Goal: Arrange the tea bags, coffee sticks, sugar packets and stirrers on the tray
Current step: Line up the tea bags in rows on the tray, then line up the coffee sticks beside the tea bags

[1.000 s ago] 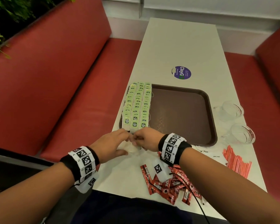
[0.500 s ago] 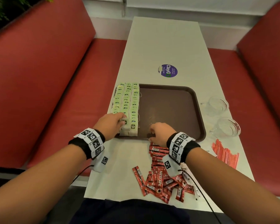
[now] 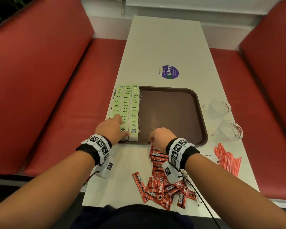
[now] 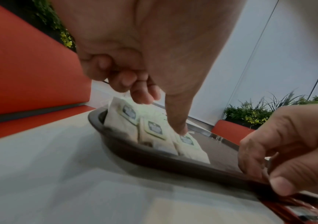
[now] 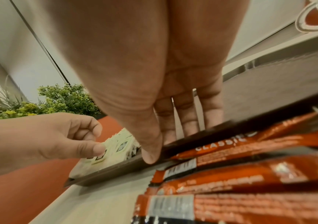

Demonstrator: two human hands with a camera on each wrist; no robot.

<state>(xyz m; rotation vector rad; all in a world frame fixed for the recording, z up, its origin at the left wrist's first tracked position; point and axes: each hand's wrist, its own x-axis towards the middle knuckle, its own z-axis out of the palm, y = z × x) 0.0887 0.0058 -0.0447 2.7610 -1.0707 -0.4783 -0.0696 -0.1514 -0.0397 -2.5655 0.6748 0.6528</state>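
Observation:
A brown tray lies mid-table with three neat columns of green-labelled tea bags along its left side. My left hand rests on the nearest tea bags: the thumb tip presses down on them and the bent fingers touch the left column. My right hand pinches the tray's near rim, fingers inside and thumb on the outer edge. Red coffee sticks lie heaped on the table under my right wrist. Red-and-white stirrers lie at the right, beside white sugar packets partly hidden by my wrist.
Two clear glass cups stand right of the tray. A round purple sticker marks the table beyond it. Red bench seats flank the table on both sides. The tray's middle and right hold nothing.
Both hands left the spot in front of the tray where they met. The left moved onto the nearest tea bags; the right moved right and took the tray's near rim.

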